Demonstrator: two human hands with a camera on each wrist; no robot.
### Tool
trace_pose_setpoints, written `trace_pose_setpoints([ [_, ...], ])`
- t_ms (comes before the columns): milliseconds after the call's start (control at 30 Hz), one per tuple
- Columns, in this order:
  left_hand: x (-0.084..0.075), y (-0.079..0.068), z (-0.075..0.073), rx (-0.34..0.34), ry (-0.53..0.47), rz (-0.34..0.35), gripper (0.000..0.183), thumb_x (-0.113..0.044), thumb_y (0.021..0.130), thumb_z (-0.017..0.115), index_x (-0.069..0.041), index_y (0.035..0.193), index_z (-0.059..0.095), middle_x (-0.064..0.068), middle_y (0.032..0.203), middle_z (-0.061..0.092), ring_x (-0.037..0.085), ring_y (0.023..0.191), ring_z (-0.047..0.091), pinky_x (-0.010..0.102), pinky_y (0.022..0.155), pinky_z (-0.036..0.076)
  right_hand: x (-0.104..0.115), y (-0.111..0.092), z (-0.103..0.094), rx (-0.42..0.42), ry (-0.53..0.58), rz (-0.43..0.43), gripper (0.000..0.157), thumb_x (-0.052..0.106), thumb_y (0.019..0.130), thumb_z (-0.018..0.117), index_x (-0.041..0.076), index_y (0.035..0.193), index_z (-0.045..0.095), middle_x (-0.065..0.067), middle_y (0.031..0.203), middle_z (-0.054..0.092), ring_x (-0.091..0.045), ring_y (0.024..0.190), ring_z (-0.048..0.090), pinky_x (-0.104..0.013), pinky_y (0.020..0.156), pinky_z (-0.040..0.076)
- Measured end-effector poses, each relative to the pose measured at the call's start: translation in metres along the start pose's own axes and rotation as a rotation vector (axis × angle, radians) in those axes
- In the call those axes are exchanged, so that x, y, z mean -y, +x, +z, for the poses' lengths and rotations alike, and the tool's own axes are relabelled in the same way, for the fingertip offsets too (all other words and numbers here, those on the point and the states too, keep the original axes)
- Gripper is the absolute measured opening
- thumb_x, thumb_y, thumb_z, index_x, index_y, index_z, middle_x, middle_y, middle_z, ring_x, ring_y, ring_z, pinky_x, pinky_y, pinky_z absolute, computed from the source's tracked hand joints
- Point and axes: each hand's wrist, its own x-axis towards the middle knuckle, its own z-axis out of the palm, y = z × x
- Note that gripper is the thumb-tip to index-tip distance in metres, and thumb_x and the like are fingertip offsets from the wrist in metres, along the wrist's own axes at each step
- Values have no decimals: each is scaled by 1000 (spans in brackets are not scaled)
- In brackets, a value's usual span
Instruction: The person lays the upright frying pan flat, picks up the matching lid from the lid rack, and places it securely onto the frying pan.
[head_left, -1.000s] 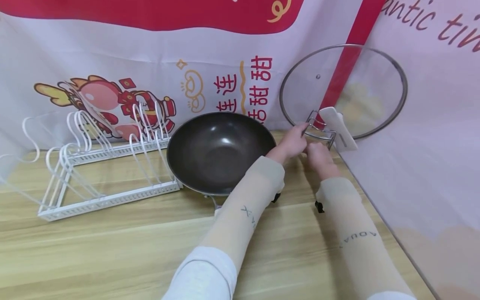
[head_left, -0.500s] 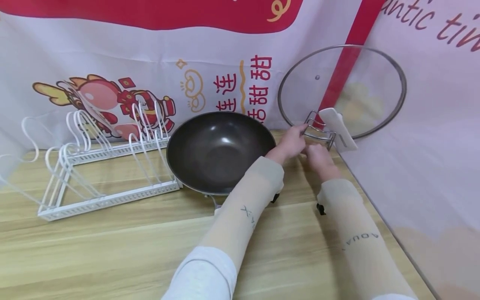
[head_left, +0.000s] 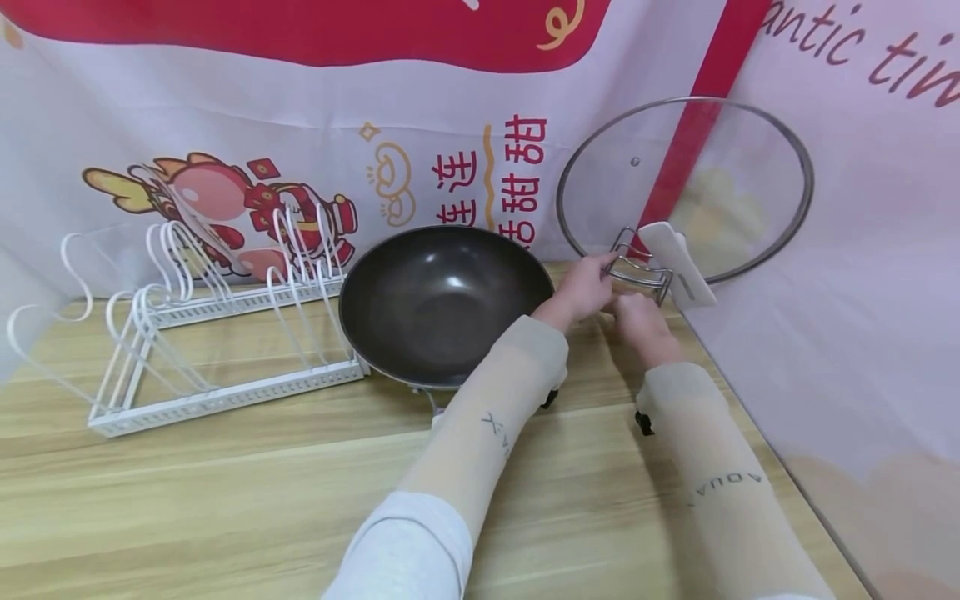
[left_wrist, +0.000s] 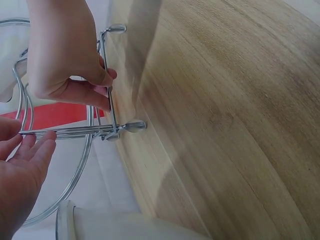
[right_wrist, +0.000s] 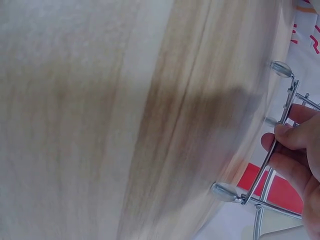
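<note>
At the back right corner of the table, a metal wire lid rack holds a large round glass lid with a metal rim, upright against the cloth. A flat white slotted piece stands in the rack beside the lid. My left hand grips the rack's left side wires, fingers curled round them in the left wrist view. With thumb and fingertips, my right hand pinches the low front bar, between the rack's oval feet. The right wrist view shows these feet at the wood surface.
A dark wok sits left of the hands, close under the left forearm. Further left stands a white wire pan rack with curved dividers. Printed cloth hangs behind and on the right of the wooden table.
The head view has shifted slightly. Both hands keep their hold on the wire lid rack, which stays in place with the lid. The right forearm has edged slightly rightward.
</note>
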Motion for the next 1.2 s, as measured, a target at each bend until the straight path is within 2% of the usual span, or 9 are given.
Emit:
trace_pose_setpoints([
  [167, -1, -1, -1, -1, 17, -7, 50, -1, 104, 50, -8, 154, 46, 9, 152, 51, 15, 94, 58, 20, 63, 47, 1, -2, 0, -12, -17, -9, 33, -5, 81, 73, -1, 114, 74, -29, 107, 70, -48, 95, 68, -58, 84, 56],
  [267, -2, -2, -1, -16, 50, 9, 49, -1, 104, 51, -8, 152, 49, 9, 151, 53, 17, 98, 59, 21, 65, 48, 2, -4, 0, -8, -14, -2, 33, 0, 82, 77, 0, 115, 74, -29, 106, 70, -49, 94, 68, -58, 84, 57],
  [333, -2, -3, -1, -34, 90, 31, 47, -1, 104, 51, -8, 151, 51, 9, 149, 55, 17, 99, 60, 20, 71, 49, 2, -6, -1, 2, -11, 3, 36, 4, 82, 80, 1, 118, 73, -29, 107, 71, -49, 94, 68, -58, 84, 56],
  [433, -2, -4, -1, -69, 134, 59, 44, -1, 103, 52, -7, 147, 56, 9, 144, 59, 14, 109, 60, 16, 87, 48, 3, -8, -2, 19, -5, 16, 38, 9, 85, 80, 5, 123, 73, -27, 107, 71, -49, 95, 68, -59, 84, 57],
  [567, -3, -6, -2, -98, 108, 32, 38, -4, 105, 53, -8, 142, 61, 6, 136, 65, 12, 115, 61, 18, 96, 48, 6, -10, -2, 45, 22, 34, 36, 11, 91, 75, 8, 127, 71, -26, 112, 71, -49, 101, 67, -58, 89, 55],
  [867, -5, -7, -2, -113, 93, 9, 34, -9, 106, 56, -15, 138, 65, 3, 128, 67, 13, 113, 62, 20, 91, 52, 10, -13, -3, 83, 83, 69, 31, 12, 94, 72, 3, 123, 72, -20, 122, 69, -46, 111, 65, -58, 96, 52],
  [1033, -6, -9, -3, -129, 123, 26, 32, -8, 106, 55, -15, 134, 69, 3, 129, 68, 10, 106, 62, 18, 86, 51, 11, -15, -3, 70, 72, 52, 28, 11, 95, 71, 3, 121, 72, -19, 120, 71, -43, 109, 67, -56, 95, 54],
  [1200, -8, -9, -3, -146, 162, 36, 29, -10, 106, 57, -15, 131, 71, 1, 127, 70, 9, 109, 63, 17, 90, 50, 11, -16, -3, 61, 77, 38, 27, 13, 95, 72, 2, 120, 73, -19, 118, 72, -44, 107, 67, -57, 93, 54],
])
